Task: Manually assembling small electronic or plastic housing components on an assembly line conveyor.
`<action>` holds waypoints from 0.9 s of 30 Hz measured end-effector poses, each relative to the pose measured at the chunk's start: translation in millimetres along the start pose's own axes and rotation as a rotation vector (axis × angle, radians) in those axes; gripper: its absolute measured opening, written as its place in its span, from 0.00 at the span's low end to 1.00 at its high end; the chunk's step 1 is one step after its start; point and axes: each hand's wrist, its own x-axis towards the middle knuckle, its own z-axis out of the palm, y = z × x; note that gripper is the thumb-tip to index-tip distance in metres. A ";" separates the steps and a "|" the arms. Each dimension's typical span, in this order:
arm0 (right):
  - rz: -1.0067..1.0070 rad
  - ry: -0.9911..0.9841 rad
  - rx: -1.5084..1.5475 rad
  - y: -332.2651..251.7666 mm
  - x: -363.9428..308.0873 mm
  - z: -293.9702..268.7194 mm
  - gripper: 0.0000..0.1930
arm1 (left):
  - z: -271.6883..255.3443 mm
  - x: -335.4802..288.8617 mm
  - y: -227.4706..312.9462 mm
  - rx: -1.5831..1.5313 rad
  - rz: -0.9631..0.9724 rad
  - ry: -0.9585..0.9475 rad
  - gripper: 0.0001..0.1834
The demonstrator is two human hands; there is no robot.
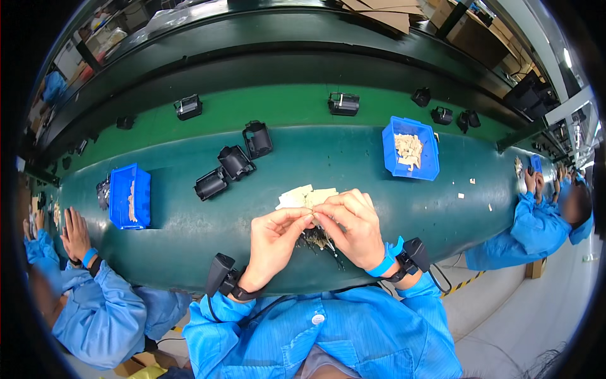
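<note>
My left hand (276,239) and my right hand (351,227) meet fingertip to fingertip above the green work surface. Thumb and index of each are pinched together on something tiny, which the fingers mostly hide. Just beyond them lie flat cream-coloured pieces (307,194), partly covered by my fingers. Below the fingertips is a loose heap of small dark and pale thin parts (315,239), too fine to name. Three black plastic housings (236,162) rest on the surface ahead and to the left, apart from my hands.
A blue bin (391,156) with cream pieces stands at the far right, another blue bin (145,197) at the left. More black housings (344,103) sit along the bright green strip at the back. Co-workers in blue work at both sides; one's hand (76,235) rests near the left bin.
</note>
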 end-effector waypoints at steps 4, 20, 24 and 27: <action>0.073 -0.011 0.192 4.6 -2.0 1.4 0.05 | 6.0 -6.1 0.1 0.155 0.087 0.082 0.07; 0.361 -0.060 0.482 2.5 -20.2 -1.2 0.04 | -19.7 -12.0 23.7 1.492 1.342 -0.089 0.15; 0.639 -0.282 0.723 -0.9 -22.2 7.0 0.05 | -25.2 -10.1 26.5 1.541 1.443 -0.223 0.12; 0.757 -0.343 0.913 2.3 -26.4 9.9 0.06 | -30.7 -10.0 25.8 1.611 1.504 -0.307 0.11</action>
